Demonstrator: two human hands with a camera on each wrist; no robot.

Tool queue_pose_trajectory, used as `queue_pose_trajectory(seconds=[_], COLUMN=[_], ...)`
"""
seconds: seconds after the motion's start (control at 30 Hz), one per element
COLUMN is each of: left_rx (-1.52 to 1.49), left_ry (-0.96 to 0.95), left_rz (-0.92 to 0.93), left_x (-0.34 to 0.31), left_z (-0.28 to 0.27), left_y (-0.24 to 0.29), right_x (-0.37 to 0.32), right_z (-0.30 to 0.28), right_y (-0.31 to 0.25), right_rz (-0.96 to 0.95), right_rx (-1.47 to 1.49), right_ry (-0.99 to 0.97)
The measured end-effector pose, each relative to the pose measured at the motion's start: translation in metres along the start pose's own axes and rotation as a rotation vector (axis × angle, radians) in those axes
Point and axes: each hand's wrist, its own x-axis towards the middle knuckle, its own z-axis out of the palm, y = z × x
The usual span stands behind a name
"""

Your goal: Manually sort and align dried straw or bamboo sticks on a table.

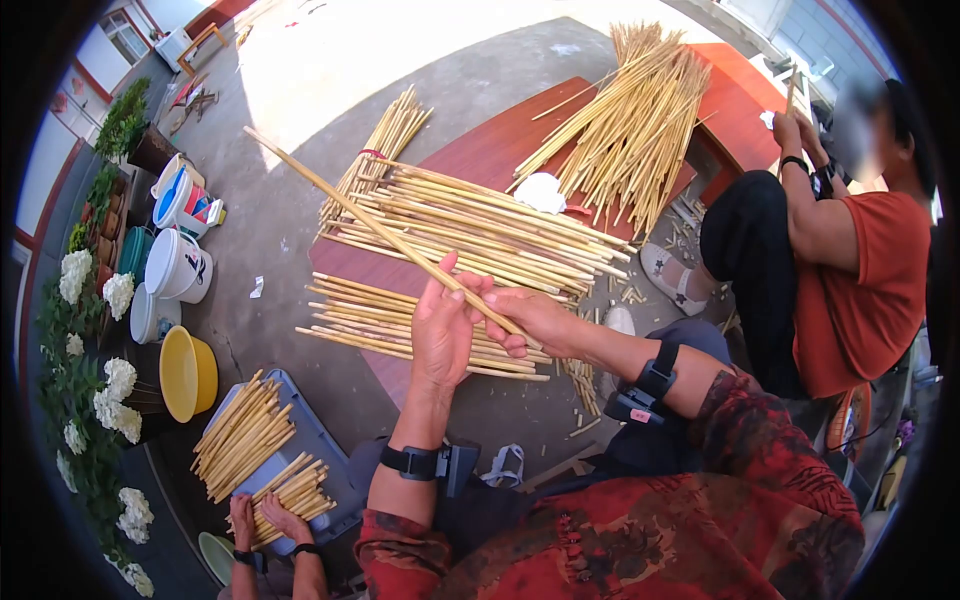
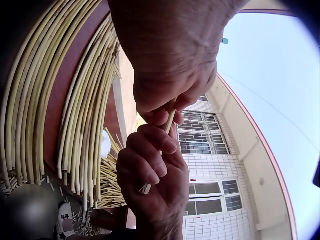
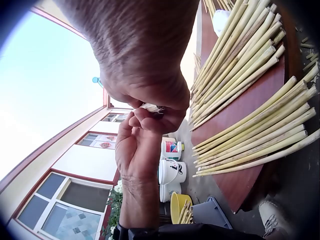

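One long pale stalk (image 1: pixel 372 224) slants across the head view, its far end up at the left. My left hand (image 1: pixel 443 328) holds it between thumb and fingers near its lower part. Just to the right, my right hand (image 1: pixel 532 318) grips the stalk close to its near end. In the left wrist view the right hand's fingers (image 2: pixel 151 156) curl round the stalk, whose cut end (image 2: pixel 145 189) shows below them. Both hands are close together above rows of stalks (image 1: pixel 480 222) lying on a dark red board (image 1: pixel 460 150).
A large heap of stalks (image 1: pixel 640 120) lies at the back right. A person in an orange top (image 1: pixel 865 290) sits at the right. Another person's hands (image 1: pixel 283 519) touch short stalks on a blue-grey tray (image 1: pixel 345 470). A yellow basin (image 1: pixel 189 374) and white buckets (image 1: pixel 178 266) stand left.
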Motion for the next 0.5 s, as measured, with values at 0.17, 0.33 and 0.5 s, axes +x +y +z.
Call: queue_pose_trajectory(seconds=[0.17, 0.33, 0.5], left_rx=[0.001, -0.017, -0.117], left_ry=[-0.012, 0.041, 0.210], left_rz=[0.021, -0.011, 0.094], left_x=[0.003, 0.004, 0.010], left_z=[-0.011, -0.018, -0.042], left_y=[-0.002, 0.000, 0.018], right_x=[0.002, 0.007, -0.003], right_z=[0.002, -0.003, 0.006], right_y=[0.003, 0.011, 0.012], right_rz=[-0.008, -0.098, -0.315], right_rx=[0.000, -0.292, -1.022], right_ry=[0.024, -0.010, 0.123])
